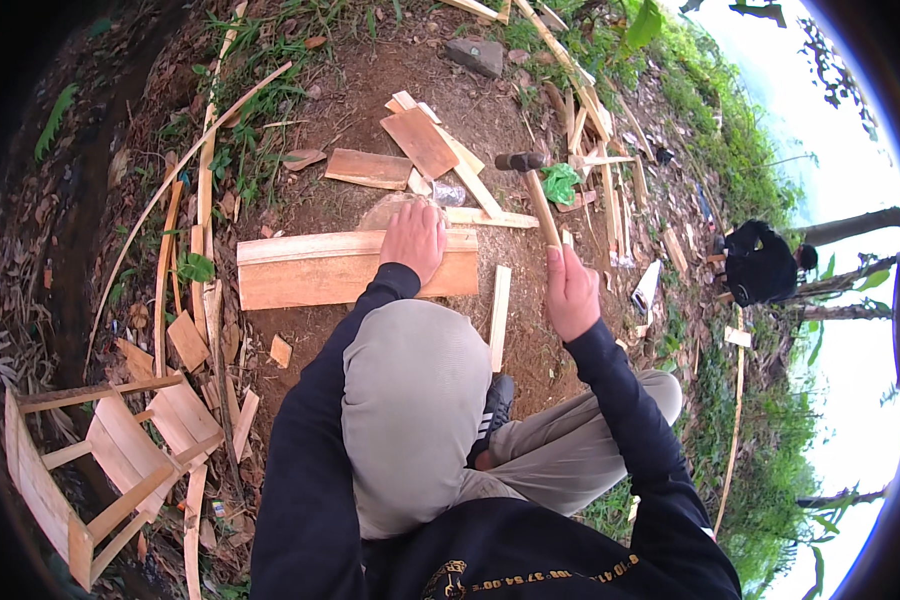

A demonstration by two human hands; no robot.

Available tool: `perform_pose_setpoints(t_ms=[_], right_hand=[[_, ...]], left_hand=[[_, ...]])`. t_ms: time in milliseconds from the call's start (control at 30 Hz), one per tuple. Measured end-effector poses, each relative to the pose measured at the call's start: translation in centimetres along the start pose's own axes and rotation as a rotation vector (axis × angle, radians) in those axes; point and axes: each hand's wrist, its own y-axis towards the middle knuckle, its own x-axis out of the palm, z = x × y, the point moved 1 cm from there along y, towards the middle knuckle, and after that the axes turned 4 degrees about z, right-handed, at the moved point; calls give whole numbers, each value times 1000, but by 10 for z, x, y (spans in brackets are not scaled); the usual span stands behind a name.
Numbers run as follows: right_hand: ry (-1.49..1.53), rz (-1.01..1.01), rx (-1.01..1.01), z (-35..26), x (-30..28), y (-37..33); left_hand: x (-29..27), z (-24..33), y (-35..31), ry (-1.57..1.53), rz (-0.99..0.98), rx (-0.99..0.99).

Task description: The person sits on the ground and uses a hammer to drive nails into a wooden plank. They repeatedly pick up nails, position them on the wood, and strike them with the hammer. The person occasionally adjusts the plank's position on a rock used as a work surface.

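A wide wooden board (310, 285) lies crosswise in front of my knee, with a narrow wooden strip (305, 245) along its far edge. My left hand (416, 243) is closed over the strip and board, its fingers reaching past the far edge. Beneath that edge, part of a round wood block (378, 214) shows. My right hand (572, 293) is wrapped round the lower handle of a hammer (542, 205). The hammer's dark head is raised to the right of the board, apart from it.
Cut wood pieces (420, 142) lie beyond the board, near a green plastic bag (560, 184). A loose stick (500, 318) is by my shoe (496, 405). A wooden frame (120, 460) stands at the lower left. Another person (760, 262) crouches at the far right.
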Motion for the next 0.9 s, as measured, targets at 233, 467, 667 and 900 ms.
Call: perform_pose_setpoints(t_ms=[233,467,667,900], right_hand=[[-158,-187,-11,52,18,-12],[-198,-160,-30,49,23,-13],[-114,-123,11,22,7,1],[-307,-297,-8,68,39,-38]], left_hand=[[6,-1,0,-6,-14,-21],[6,7,5,-20,-31,-22],[2,0,-1,6,-11,-1],[7,7,3,-26,-19,-21]])
